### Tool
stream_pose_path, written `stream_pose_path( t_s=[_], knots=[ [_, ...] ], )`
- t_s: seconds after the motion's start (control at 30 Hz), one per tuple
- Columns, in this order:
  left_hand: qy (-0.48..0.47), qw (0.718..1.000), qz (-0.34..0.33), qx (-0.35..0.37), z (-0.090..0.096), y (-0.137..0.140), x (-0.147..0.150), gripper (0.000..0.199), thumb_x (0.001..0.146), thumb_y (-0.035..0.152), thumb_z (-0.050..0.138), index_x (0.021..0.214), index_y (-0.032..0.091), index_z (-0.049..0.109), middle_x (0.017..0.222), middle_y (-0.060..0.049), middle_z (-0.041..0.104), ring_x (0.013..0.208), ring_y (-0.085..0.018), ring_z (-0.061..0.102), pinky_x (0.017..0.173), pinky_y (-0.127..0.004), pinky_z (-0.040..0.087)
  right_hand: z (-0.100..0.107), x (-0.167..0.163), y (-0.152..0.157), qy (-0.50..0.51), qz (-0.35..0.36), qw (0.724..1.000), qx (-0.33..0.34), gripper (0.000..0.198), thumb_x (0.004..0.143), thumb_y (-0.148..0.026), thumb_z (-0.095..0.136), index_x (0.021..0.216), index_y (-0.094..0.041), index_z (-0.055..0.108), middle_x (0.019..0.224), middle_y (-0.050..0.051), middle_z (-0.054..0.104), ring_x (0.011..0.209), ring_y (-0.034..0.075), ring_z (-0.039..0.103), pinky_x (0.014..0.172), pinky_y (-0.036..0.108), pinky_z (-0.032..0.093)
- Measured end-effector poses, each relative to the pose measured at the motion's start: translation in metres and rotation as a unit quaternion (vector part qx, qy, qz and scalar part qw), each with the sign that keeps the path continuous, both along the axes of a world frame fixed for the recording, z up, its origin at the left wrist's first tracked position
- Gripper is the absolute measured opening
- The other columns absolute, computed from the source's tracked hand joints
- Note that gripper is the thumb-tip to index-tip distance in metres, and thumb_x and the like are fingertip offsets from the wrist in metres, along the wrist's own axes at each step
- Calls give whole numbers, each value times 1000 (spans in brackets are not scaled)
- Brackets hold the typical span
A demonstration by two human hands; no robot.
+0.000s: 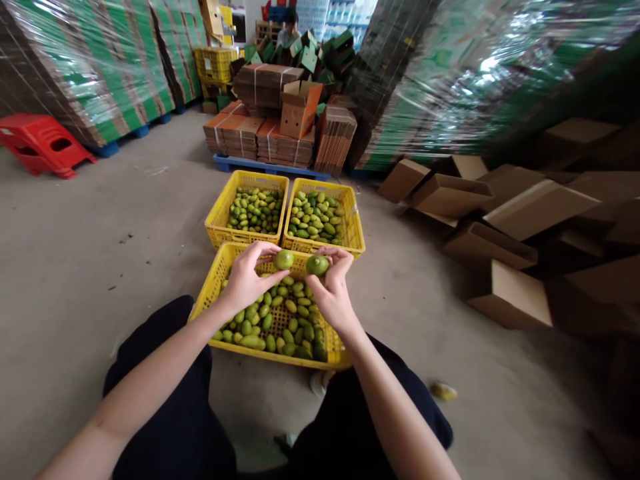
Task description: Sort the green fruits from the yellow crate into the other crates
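Between the thumb and fingers of my left hand [251,277] is a yellowish-green mango [283,260]. My right hand [333,285] grips a second, darker green mango [317,265], its stem end facing me. The two fruits are held side by side, a small gap apart, above the near yellow crate [280,357]. Loose green and yellow mangoes [268,321] lie in that crate, with bits of its slatted bottom showing among them. Both forearms hide parts of the crate's sides.
Behind stand two more yellow crates of fruit, a left crate [216,227] and a right crate [358,230]. Flattened cartons [287,148] are stacked on a blue pallet [270,167]. Open cardboard boxes [520,293] lie right; a red stool [43,143] stands left. A person [289,30] is far back.
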State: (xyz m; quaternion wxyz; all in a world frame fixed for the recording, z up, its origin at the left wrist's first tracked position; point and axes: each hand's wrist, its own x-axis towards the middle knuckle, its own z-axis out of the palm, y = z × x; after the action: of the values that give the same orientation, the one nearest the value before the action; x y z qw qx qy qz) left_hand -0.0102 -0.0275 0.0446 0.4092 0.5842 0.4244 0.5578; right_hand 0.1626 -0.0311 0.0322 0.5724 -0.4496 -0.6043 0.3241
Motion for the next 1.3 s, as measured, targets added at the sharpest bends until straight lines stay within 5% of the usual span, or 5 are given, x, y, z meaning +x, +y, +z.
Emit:
stream_pose_path(
  t_s=[0.17, 0.6, 0.83, 1.03, 1.3],
  knots=[
    [2, 999, 5, 32, -2, 1, 0, 33, 64, 17, 83, 93, 22, 68, 101, -4, 65, 101, -17, 62, 97, -30, 51, -5, -7, 1, -89, 8, 990, 109, 39, 77, -12, 57, 105, -27, 35, 106, 5, 42, 108, 22, 48, 98, 45, 42],
    [143, 958, 16, 249, -16, 10, -5, 26, 79, 16, 71, 102, 19, 60, 102, -6, 65, 99, -16, 64, 86, -30, 56, -6, -7, -1, -100, 3, 985, 137, 38, 81, -14, 62, 109, -26, 39, 111, 8, 47, 112, 24, 51, 91, 47, 49],
    [-19, 999, -31, 2, -9, 9, -3, 42, 63, 24, 85, 97, 18, 61, 98, -4, 67, 87, -16, 66, 78, -27, 55, 0, -7, 0, 41, 63, 997, -8, 35, 81, -33, 71, 105, -26, 47, 100, 1, 57, 82, 15, 61, 74, 34, 55],
    [-146, 929, -174, -293, -11, 19, -8, 37, 68, 43, 81, 84, 12, 68, 78, -4, 69, 71, -13, 65, 66, -22, 53, 5, -11, 1, 206, 100, 949, -217, 40, 74, -57, 72, 85, -23, 52, 69, -4, 60, 45, 10, 55, 38, 22, 43],
    [-167, 888, -194, -383, -26, 24, -10, 34, 76, 46, 75, 83, 13, 73, 74, -6, 71, 59, -10, 62, 57, -20, 50, -4, -11, 11, 287, 118, 869, -386, 46, 67, -64, 73, 71, -21, 57, 55, -2, 60, 38, 10, 50, 34, 22, 34]
  ],
)
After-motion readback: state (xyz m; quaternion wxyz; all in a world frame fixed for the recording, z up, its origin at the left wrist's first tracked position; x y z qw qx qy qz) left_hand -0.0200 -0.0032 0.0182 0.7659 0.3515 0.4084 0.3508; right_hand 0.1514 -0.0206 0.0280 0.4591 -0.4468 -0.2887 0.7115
